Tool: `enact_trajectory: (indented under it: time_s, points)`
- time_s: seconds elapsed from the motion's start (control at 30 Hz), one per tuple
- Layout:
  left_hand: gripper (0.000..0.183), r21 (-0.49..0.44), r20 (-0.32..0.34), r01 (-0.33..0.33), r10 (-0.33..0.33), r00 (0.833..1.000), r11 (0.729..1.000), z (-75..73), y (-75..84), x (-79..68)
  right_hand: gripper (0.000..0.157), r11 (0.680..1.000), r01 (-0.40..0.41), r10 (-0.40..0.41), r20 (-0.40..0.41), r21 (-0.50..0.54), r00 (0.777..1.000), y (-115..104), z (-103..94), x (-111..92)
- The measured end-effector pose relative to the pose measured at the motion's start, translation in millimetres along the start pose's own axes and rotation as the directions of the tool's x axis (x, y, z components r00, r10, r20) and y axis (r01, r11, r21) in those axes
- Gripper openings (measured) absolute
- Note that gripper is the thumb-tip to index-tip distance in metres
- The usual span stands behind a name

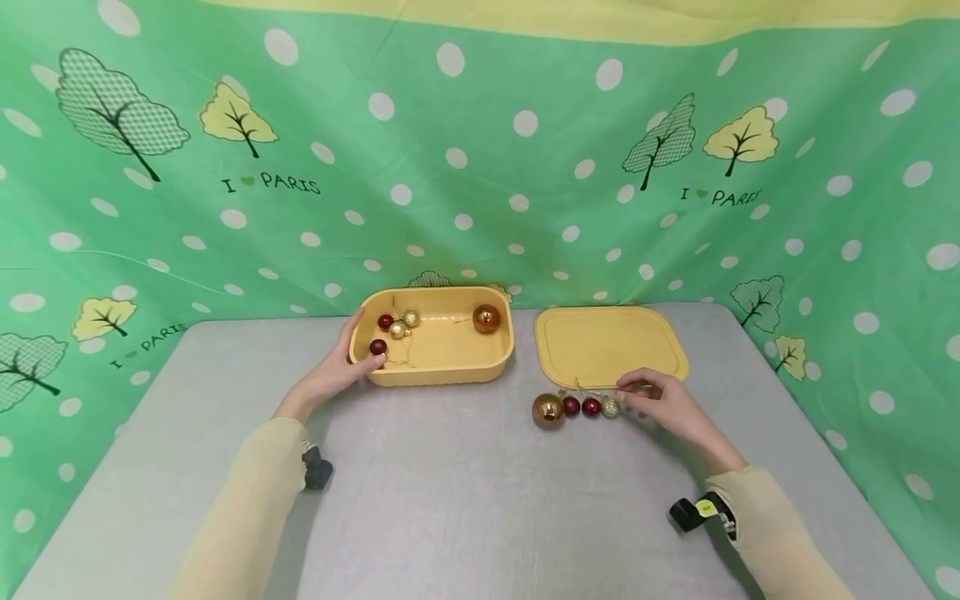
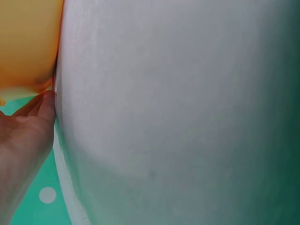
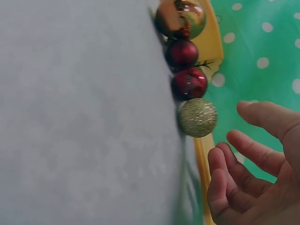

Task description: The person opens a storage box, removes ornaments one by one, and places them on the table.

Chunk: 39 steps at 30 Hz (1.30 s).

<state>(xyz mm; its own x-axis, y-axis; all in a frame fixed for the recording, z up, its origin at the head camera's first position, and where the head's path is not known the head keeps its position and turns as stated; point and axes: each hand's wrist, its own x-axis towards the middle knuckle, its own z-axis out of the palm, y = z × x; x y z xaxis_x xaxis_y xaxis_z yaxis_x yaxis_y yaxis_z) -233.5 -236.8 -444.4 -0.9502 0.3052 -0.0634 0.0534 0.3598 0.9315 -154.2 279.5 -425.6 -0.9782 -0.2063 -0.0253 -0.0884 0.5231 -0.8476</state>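
Observation:
My left hand (image 1: 335, 367) grips the left end of a yellow plastic box (image 1: 450, 377), thumb at the front rim and fingers along the outer side. Inside, two dark red baubles (image 1: 378, 347) and two small gold ones (image 1: 411, 318) sit at the left, a large shiny gold bauble (image 1: 487, 318) at the right. A row on the table runs from a large gold bauble (image 1: 548, 411) through two red ones (image 1: 592, 407) to a glittery gold bauble (image 3: 198, 117). Beside that last one is my right hand (image 3: 258, 173), fingers loosely bent. A brownish-gold patch by its fingers is unclear.
The yellow lid (image 1: 611, 346) lies flat at the table's back, right of the box and behind the bauble row. A green dotted cloth (image 1: 480, 150) hangs behind the grey table (image 1: 480, 500). Thin hanging strings show on some baubles.

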Motion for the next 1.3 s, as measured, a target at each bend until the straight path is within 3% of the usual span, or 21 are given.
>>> enact_trajectory:
  time_s: [0.33,0.93,1.07,1.3]
  points:
    - [0.097,0.000,-0.001,0.003,-0.003,1.000,1.000,0.3,-1.5,1.1,0.026,0.996,0.088,-0.088,-0.027,0.014,0.996,-22.9,12.1,14.1]
    - [0.102,0.002,0.002,-0.020,0.020,1.000,1.000,-0.9,-2.4,1.6,0.018,0.980,0.186,-0.191,0.074,0.067,0.979,-87.9,72.7,53.2]
    - [0.104,0.025,0.000,-0.026,0.026,1.000,0.999,-0.8,-1.0,1.4,0.017,0.963,0.263,-0.267,0.081,0.063,0.960,-99.8,87.6,62.1]
    - [0.104,0.027,0.007,-0.017,0.017,1.000,1.000,-1.4,0.2,1.6,0.018,0.895,0.439,-0.445,0.097,0.081,0.890,-113.5,123.0,77.5]
